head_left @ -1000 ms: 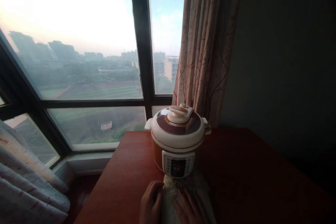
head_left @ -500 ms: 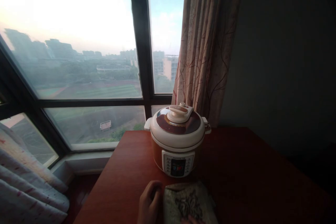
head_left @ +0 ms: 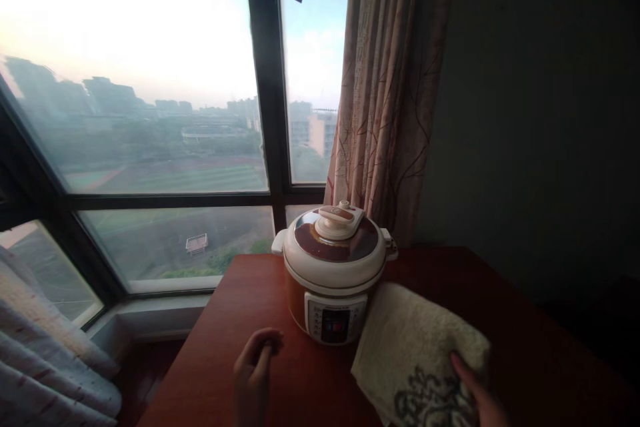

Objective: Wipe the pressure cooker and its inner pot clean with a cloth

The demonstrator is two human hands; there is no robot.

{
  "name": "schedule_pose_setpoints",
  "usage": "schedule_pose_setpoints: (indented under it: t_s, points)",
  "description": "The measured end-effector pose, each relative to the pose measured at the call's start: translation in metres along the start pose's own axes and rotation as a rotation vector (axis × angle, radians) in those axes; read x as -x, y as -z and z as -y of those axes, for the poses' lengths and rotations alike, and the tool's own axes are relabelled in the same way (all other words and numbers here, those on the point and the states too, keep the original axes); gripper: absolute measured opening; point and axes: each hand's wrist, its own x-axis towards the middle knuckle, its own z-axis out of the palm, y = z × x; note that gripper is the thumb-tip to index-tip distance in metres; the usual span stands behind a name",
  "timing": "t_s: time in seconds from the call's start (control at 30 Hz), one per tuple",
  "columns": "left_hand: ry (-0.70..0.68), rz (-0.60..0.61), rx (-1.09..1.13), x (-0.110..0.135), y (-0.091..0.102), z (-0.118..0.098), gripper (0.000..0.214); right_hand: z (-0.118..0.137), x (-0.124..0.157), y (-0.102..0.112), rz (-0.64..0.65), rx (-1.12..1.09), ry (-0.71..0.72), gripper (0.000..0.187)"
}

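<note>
A folded beige cloth (head_left: 417, 340) with a dark printed pattern is held up at the right front of the pressure cooker. My right hand (head_left: 483, 390) grips its right edge, thumb on the near face; the other fingers are hidden behind the cloth. My left hand (head_left: 256, 363) hovers over the table left of the cooker, its fingers curled in toward the thumb, with nothing visible in them. The white and brown electric pressure cooker (head_left: 333, 277) stands upright with its lid on and its display lit. Neither hand touches it.
The cooker stands on a reddish-brown wooden table (head_left: 220, 320). Behind it are a dark-framed window (head_left: 170, 200) and a patterned curtain (head_left: 385, 100). Another curtain (head_left: 45, 353) hangs at lower left, beside the window sill (head_left: 155, 313). A dark wall lies on the right.
My right hand has lifted the cloth from in front of the cooker and moved it to the right. My left hand has shifted left and slightly up.
</note>
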Motion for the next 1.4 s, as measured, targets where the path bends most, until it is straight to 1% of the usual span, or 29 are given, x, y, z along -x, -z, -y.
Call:
schedule_pose_setpoints:
  t_s: [0.07, 0.1, 0.13, 0.17, 0.2, 0.23, 0.27, 0.3, 0.33, 0.37, 0.4, 0.43, 0.5, 0.57, 0.6, 0.7, 0.77, 0.87, 0.97, 1.03, 1.07, 1.17, 1.2, 1.3, 1.4]
  points:
    - [-0.051, -0.060, 0.000, -0.020, -0.001, -0.019, 0.020, 0.019, -0.027, 0.011, -0.086, -0.155, -0.088, 0.061]
    - [-0.080, -0.071, -0.005, -0.030, -0.003, -0.029, 0.020, 0.033, -0.041, 0.012, -0.158, -0.289, -0.145, 0.061]
    - [-0.111, -0.070, -0.015, -0.040, -0.007, -0.040, 0.020, 0.048, -0.055, 0.010, -0.235, -0.442, -0.198, 0.063]
    - [-0.148, -0.063, -0.030, -0.051, -0.012, -0.051, 0.022, 0.064, -0.070, 0.003, -0.298, -0.549, -0.190, 0.064]
    - [-0.185, -0.057, -0.048, -0.061, -0.019, -0.060, 0.023, 0.081, -0.084, -0.006, -0.315, -0.577, -0.099, 0.062]
    - [-0.221, -0.056, -0.059, -0.072, -0.026, -0.067, 0.026, 0.097, -0.097, -0.018, -0.317, -0.524, 0.050, 0.057]
    - [-0.247, -0.063, -0.057, -0.083, -0.034, -0.073, 0.031, 0.111, -0.110, -0.033, -0.264, -0.410, 0.224, 0.050]
    - [-0.260, -0.068, -0.051, -0.094, -0.042, -0.077, 0.036, 0.124, -0.122, -0.048, -0.180, -0.292, 0.413, 0.043]
    - [-0.257, -0.069, -0.047, -0.105, -0.049, -0.079, 0.041, 0.134, -0.133, -0.064, -0.090, -0.191, 0.597, 0.042]
    - [-0.242, -0.067, -0.047, -0.116, -0.056, -0.080, 0.047, 0.143, -0.142, -0.079, 0.030, -0.067, 0.740, 0.041]
    - [-0.221, -0.060, -0.048, -0.126, -0.062, -0.079, 0.052, 0.149, -0.149, -0.093, 0.118, 0.103, 0.830, 0.040]
    - [-0.199, -0.050, -0.047, -0.134, -0.068, -0.077, 0.056, 0.155, -0.154, -0.104, 0.181, 0.264, 0.876, 0.045]
    - [-0.177, -0.031, -0.035, -0.146, -0.075, -0.073, 0.059, 0.165, -0.161, -0.120, 0.265, 0.548, 0.882, 0.061]
    - [-0.197, -0.015, -0.020, -0.152, -0.079, -0.069, 0.056, 0.177, -0.166, -0.127, 0.310, 0.738, 0.841, 0.074]
    - [-0.220, -0.010, -0.023, -0.153, -0.080, -0.067, 0.054, 0.184, -0.168, -0.130, 0.332, 0.805, 0.818, 0.077]
    - [-0.309, -0.009, -0.060, -0.152, -0.080, -0.062, 0.050, 0.207, -0.179, -0.138, 0.409, 0.916, 0.760, 0.072]
    - [-0.344, -0.019, -0.089, -0.150, -0.079, -0.061, 0.051, 0.221, -0.192, -0.149, 0.473, 0.932, 0.732, 0.061]
    - [-0.347, -0.021, -0.132, -0.150, -0.078, -0.061, 0.055, 0.238, -0.218, -0.168, 0.608, 0.934, 0.678, 0.044]
    - [-0.352, 0.013, -0.182, -0.151, -0.074, -0.063, 0.058, 0.247, -0.242, -0.180, 0.738, 0.893, 0.641, 0.043]
    - [-0.357, 0.038, -0.202, -0.153, -0.071, -0.063, 0.058, 0.247, -0.247, -0.180, 0.766, 0.852, 0.643, 0.043]
    - [-0.357, 0.044, -0.204, -0.154, -0.070, -0.062, 0.058, 0.245, -0.245, -0.177, 0.758, 0.835, 0.650, 0.041]
    - [-0.365, 0.052, -0.189, -0.156, -0.067, -0.059, 0.053, 0.235, -0.226, -0.164, 0.663, 0.802, 0.687, 0.035]
    - [-0.375, 0.052, -0.185, -0.156, -0.067, -0.057, 0.051, 0.230, -0.218, -0.159, 0.626, 0.794, 0.702, 0.035]
    - [-0.399, 0.038, -0.178, -0.156, -0.067, -0.054, 0.044, 0.215, -0.195, -0.144, 0.523, 0.771, 0.774, 0.050]
    - [-0.401, 0.025, -0.175, -0.155, -0.067, -0.054, 0.042, 0.201, -0.180, -0.129, 0.466, 0.777, 0.853, 0.062]
